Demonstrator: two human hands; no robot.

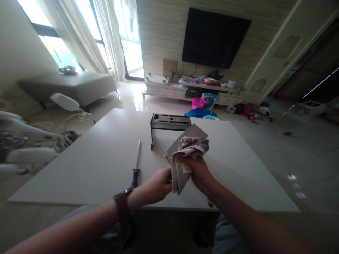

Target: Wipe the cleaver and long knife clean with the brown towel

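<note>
While the left hand [156, 184] was wrapped around the dark handle [169, 179] of a cleaver [191, 132], the right hand [199, 172] clasped a patterned towel [177, 173] against its blade, thumb on top. Cleaver sat over the middle of the white table [87, 158], blade angled away from the person and to the right. Towel was bunched over the near part of the blade, loose end hanging down next to the left hand, pale tag showing by the right thumb. ID on the cleaver was probable, not certain: towel hid much of the blade.

Honing steel [138, 157] lay on the table left of the hands, tip toward the far side, black grip near the left wrist. Wristwatch [124, 193] on that wrist, brown strap. Slotted knife rack [172, 120] stood beyond the hands, toward the far edge; blade overlapped its right end in view.

Past the table: pink basket [198, 103] and blue basin [198, 112], then a low white cabinet [174, 92] under a wall-mounted TV [215, 38]. Grey bench [76, 84] stood off left, near cream curtains [70, 33].
</note>
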